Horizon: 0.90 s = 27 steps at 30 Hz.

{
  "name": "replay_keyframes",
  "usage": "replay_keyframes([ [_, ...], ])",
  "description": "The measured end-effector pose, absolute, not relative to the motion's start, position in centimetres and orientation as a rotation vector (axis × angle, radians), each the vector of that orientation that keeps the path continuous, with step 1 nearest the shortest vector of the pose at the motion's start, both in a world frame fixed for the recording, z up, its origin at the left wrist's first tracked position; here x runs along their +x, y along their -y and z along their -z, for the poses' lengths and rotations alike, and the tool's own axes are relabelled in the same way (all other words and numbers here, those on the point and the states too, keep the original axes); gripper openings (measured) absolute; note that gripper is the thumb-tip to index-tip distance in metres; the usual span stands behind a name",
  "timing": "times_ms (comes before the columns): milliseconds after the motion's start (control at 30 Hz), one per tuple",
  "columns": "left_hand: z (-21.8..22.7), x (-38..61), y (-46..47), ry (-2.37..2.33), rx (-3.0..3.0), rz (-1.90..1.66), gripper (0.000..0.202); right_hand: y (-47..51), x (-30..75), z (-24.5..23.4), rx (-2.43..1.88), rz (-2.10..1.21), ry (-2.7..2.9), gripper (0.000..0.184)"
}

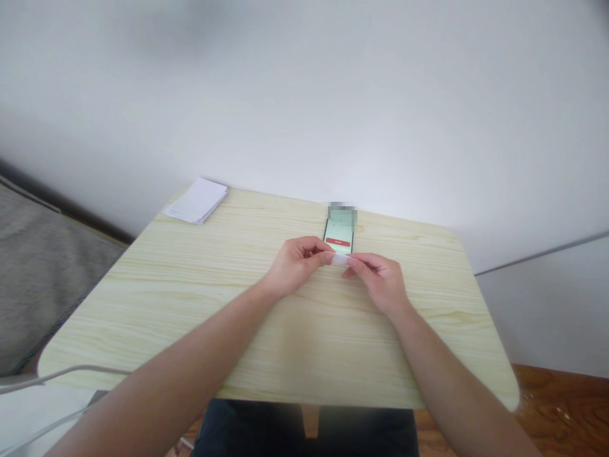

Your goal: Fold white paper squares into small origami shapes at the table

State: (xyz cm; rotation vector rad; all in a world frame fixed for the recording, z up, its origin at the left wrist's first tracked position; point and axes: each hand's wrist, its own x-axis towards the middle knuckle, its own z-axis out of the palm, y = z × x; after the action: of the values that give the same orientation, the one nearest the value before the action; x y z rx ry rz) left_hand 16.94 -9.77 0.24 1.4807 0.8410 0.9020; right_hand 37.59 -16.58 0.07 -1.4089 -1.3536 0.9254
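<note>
Between my two hands is a small white strip (340,259), perhaps folded paper; its exact kind is too small to make out. My left hand (301,260) pinches its left end between thumb and fingers. The right end is pinched by my right hand (378,274). Both hands are held above the wooden table, close together. Just behind them a phone (339,231) with a lit, pale green screen and a red button shows on the table, its lower part hidden by the hands and the strip.
A stack of white paper sheets (197,200) lies at the far left corner of the light wood table (190,304). The white wall (304,114) rises right behind the table. A pale cable (80,368) runs by the left front edge.
</note>
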Motion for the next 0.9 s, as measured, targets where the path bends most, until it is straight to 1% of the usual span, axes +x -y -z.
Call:
replay_keyframes([
  [100,-0.43,16.91,9.73,-0.851,1.48,-0.896,0.021,16.46,37.71,-0.03,-1.422,-0.928,1.334,0.028],
  [467,-0.49,16.95,9.72,-0.914,1.456,-0.97,0.021,16.6,37.73,-0.08,-1.408,-0.906,1.362,0.025],
  [733,-0.58,16.77,9.78,-0.915,1.487,-0.957,0.02,16.51,37.83,-0.07,-1.4,-0.911,1.337,0.022],
  [900,-0.68,16.88,9.79,-0.909,1.481,-0.963,0.02,16.74,37.81,-0.16,-1.408,-0.92,1.37,0.023],
])
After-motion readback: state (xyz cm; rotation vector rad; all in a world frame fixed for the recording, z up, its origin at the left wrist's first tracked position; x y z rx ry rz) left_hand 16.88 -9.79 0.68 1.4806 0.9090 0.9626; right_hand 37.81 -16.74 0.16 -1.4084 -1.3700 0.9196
